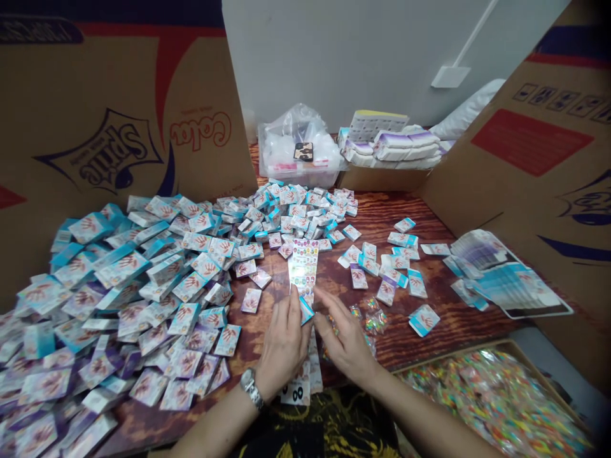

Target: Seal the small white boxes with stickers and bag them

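Observation:
Near the middle of the table, a small blue-and-white box with a hand print sits at the fingertips of my left hand, which is closed on it. My right hand is beside the box's right side, fingers stretched out and apart from the thumb; whether it touches the box I cannot tell. A long sticker sheet with rows of small coloured pictures lies beyond and partly under my fingers. Below my hands are more printed sheets, partly hidden. Small clear packets of coloured pieces lie right of my right hand.
A big heap of small boxes covers the left side. Several loose flat boxes lie right. A stack of flat cartons is at far right, above a carton of colourful packets. Large cardboard boxes flank the table; a plastic-bagged tub stands behind.

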Demonstrator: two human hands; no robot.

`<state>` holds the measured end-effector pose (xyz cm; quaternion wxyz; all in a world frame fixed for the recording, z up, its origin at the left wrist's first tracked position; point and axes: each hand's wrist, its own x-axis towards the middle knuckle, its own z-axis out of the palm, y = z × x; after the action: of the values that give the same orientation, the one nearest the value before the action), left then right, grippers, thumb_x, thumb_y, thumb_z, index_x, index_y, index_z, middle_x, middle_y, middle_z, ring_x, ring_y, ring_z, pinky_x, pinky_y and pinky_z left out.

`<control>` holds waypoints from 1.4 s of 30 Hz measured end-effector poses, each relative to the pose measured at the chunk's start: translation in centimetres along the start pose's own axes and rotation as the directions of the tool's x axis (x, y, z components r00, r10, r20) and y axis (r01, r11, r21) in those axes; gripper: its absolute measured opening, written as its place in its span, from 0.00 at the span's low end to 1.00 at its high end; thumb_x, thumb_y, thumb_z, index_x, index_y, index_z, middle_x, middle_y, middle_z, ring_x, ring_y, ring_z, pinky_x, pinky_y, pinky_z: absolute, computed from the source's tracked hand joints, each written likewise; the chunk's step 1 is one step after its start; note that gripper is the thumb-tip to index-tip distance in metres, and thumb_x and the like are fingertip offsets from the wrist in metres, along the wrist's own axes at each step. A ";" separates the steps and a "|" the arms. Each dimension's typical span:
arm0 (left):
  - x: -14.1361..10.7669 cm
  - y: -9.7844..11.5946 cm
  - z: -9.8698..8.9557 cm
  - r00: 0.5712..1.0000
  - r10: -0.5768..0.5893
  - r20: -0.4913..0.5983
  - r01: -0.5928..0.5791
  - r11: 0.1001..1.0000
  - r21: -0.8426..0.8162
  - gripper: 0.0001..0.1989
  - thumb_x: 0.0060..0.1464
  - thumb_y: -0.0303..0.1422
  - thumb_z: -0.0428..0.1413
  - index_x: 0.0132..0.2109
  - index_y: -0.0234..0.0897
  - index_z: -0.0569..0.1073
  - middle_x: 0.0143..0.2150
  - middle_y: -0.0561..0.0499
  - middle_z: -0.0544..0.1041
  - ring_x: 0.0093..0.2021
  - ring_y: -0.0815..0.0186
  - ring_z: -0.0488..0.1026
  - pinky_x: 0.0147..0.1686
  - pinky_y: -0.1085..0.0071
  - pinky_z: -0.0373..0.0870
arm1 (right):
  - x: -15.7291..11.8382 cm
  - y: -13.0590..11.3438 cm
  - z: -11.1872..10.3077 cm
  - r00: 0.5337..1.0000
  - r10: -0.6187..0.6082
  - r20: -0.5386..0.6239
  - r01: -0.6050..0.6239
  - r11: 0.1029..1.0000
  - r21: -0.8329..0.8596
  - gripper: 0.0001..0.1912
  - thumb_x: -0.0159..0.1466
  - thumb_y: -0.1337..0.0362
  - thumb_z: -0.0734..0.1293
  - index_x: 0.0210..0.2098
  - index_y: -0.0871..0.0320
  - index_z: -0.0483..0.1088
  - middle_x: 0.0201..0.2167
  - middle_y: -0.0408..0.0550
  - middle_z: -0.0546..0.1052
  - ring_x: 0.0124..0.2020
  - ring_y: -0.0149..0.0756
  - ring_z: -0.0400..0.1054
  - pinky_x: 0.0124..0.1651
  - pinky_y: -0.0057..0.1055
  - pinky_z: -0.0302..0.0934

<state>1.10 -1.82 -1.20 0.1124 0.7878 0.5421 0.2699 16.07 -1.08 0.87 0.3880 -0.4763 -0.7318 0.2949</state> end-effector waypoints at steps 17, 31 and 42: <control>-0.5 0.3 -0.1 0.997 -0.002 0.082 0.018 0.982 -0.187 0.32 0.62 0.29 0.41 0.67 0.33 0.33 0.48 0.38 0.65 0.48 0.56 0.64 0.46 0.56 0.67 | 0.3 0.0 -0.1 0.979 -0.188 -0.073 0.188 0.982 -0.007 0.13 0.65 0.72 0.60 0.47 0.58 0.70 0.38 0.51 0.75 0.41 0.35 0.70 0.43 0.30 0.66; 0.0 0.3 -0.6 0.995 0.082 0.065 -0.076 0.994 -0.084 0.34 0.62 0.29 0.41 0.67 0.32 0.29 0.49 0.35 0.65 0.48 0.53 0.64 0.42 0.57 0.69 | 0.3 0.4 -0.1 0.912 -0.399 -0.096 0.367 0.897 -0.248 0.16 0.64 0.73 0.61 0.51 0.60 0.67 0.36 0.54 0.76 0.38 0.37 0.71 0.40 0.33 0.68; 0.2 0.5 -0.8 0.995 0.087 0.047 -0.080 0.989 -0.126 0.34 0.61 0.28 0.41 0.67 0.32 0.30 0.49 0.36 0.64 0.48 0.54 0.64 0.45 0.56 0.68 | -1.2 0.7 0.8 0.922 -0.366 -0.129 0.328 0.913 -0.241 0.20 0.64 0.73 0.61 0.55 0.59 0.65 0.41 0.56 0.73 0.43 0.40 0.69 0.43 0.36 0.67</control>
<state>1.11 -1.98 -0.24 0.1640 0.8082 0.4876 0.2868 15.98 -1.95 -0.49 0.4421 -0.4010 -0.7963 0.0983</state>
